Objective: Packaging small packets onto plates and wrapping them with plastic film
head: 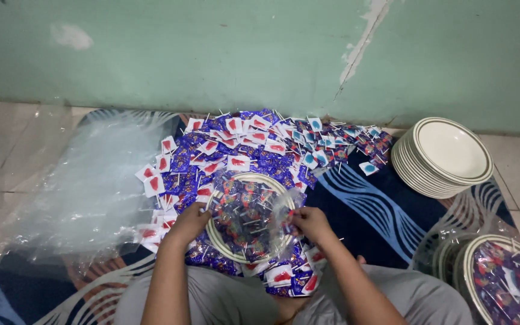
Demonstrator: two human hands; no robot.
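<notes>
A: Green wall [212, 48] at 12 o'clock, patterned mat [368, 210] below. Where's the plate [245, 180]?

B: Dead centre, wrapped in clear film [275, 210], sitting on the sweets pile [254, 147].

A: Hands?

B: Left hand [189, 221] and right hand [309, 222] both pinching film at the rim.

A: Risk?

B: Could tear if tugged; sweets might spill.

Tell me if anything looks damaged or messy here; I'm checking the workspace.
The green wall has a crack with peeling paint at the upper right and a bare patch at the left. Wrapped lollipops lie loose across the patterned mat. The stacked bowls lean slightly.
</notes>
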